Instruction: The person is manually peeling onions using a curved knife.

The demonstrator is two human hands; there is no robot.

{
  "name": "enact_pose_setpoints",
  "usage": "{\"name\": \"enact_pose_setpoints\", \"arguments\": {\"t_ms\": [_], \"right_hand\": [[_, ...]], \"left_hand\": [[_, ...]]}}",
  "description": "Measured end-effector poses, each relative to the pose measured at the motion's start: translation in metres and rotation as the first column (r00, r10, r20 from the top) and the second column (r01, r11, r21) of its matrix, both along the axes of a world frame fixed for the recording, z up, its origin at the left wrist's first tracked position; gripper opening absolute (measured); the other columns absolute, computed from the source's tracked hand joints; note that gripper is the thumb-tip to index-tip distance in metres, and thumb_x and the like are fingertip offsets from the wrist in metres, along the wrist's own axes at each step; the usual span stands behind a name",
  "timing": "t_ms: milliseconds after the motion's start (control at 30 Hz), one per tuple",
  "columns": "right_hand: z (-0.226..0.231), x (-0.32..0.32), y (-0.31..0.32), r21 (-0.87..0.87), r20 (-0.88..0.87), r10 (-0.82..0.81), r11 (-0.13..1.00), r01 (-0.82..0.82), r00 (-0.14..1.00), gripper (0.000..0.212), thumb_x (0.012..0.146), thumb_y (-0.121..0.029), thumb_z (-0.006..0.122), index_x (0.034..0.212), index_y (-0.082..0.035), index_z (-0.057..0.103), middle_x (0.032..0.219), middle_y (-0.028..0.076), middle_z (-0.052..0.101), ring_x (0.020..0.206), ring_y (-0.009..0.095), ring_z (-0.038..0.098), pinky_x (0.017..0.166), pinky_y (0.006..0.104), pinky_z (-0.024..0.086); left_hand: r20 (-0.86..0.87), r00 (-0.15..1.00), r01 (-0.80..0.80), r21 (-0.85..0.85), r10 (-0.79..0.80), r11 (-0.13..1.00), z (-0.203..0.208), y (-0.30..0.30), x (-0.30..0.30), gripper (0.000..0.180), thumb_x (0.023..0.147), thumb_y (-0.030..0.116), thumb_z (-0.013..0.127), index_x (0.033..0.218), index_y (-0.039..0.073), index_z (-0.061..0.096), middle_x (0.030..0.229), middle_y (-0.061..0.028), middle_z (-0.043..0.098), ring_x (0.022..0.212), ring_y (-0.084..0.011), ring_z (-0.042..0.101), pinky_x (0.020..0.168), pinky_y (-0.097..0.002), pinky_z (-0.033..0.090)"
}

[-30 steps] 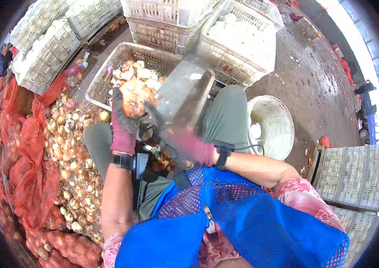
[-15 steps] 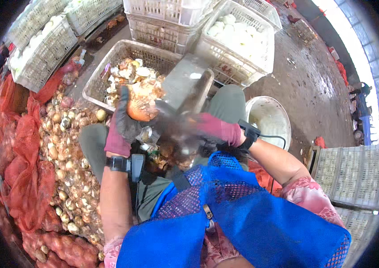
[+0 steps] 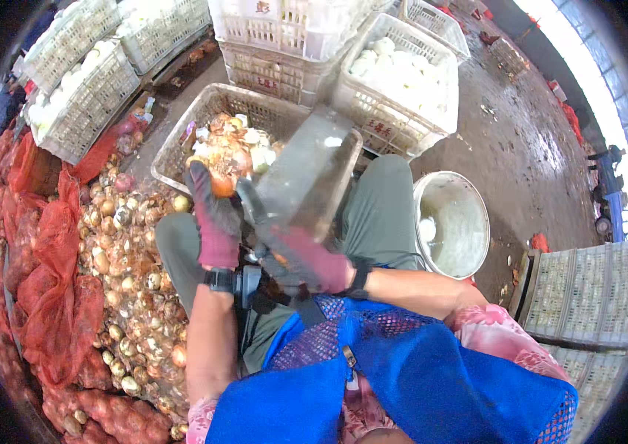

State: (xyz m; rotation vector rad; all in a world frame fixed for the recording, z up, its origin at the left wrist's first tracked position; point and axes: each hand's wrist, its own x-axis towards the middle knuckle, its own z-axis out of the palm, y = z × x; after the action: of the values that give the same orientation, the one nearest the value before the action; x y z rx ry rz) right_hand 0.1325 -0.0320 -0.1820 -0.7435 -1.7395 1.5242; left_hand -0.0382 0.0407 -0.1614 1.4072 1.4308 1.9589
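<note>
My left hand (image 3: 215,211), in a black and maroon glove, is closed at the side of a brown-skinned onion (image 3: 227,177) over the near edge of a crate. My right hand (image 3: 295,255), gloved alike, is smeared by motion; one dark finger or thumb stretches up close to the onion. Whether it holds anything I cannot make out. Behind the onion, a dirty white crate (image 3: 168,154) contains loose skins and onion pieces (image 3: 244,137). A grey board or tray (image 3: 306,166) slopes across the crate's right part.
Unpeeled onions (image 3: 133,274) and red mesh sacks (image 3: 48,296) cover the floor at left. A white bucket (image 3: 451,222) stands beside my right knee. Crates of peeled white onions (image 3: 399,111) stand ahead and at far left (image 3: 85,103). More crates (image 3: 584,292) are stacked at right.
The crate and surroundings sit slightly lower and further right in view. My right hand has moved down and slightly left, nearer my lap. The left hand stays at the onion.
</note>
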Motion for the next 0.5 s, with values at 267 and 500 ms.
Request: {"name": "enact_pose_setpoints", "arguments": {"t_ms": [267, 500], "right_hand": [[0.054, 0.083, 0.048, 0.580, 0.360, 0.196, 0.719, -0.383, 0.912, 0.038, 0.094, -0.024, 0.045, 0.128, -0.009, 0.047, 0.106, 0.010, 0.059, 0.095, 0.029, 0.057, 0.084, 0.0402, 0.047], [0.065, 0.007, 0.000, -0.673, -0.195, 0.017, 0.725, -0.147, 0.981, 0.035, 0.094, -0.034, 0.049, 0.109, -0.003, 0.052, 0.088, 0.010, 0.056, 0.083, 0.021, 0.056, 0.070, 0.0354, 0.045]], "left_hand": [[0.939, 0.151, 0.789, 0.075, -0.310, 0.609, 0.054, -0.010, -0.004, 0.069, 0.082, 0.060, 0.056, 0.129, 0.010, 0.046, 0.115, -0.0094, 0.060, 0.098, -0.0259, 0.062, 0.073, -0.0429, 0.055], [0.928, 0.204, 0.432, 0.200, -0.312, 0.879, 0.021, -0.002, 0.000, 0.051, 0.083, 0.018, 0.069, 0.128, 0.005, 0.046, 0.120, -0.0072, 0.054, 0.109, -0.0181, 0.054, 0.089, -0.0349, 0.047]]}}
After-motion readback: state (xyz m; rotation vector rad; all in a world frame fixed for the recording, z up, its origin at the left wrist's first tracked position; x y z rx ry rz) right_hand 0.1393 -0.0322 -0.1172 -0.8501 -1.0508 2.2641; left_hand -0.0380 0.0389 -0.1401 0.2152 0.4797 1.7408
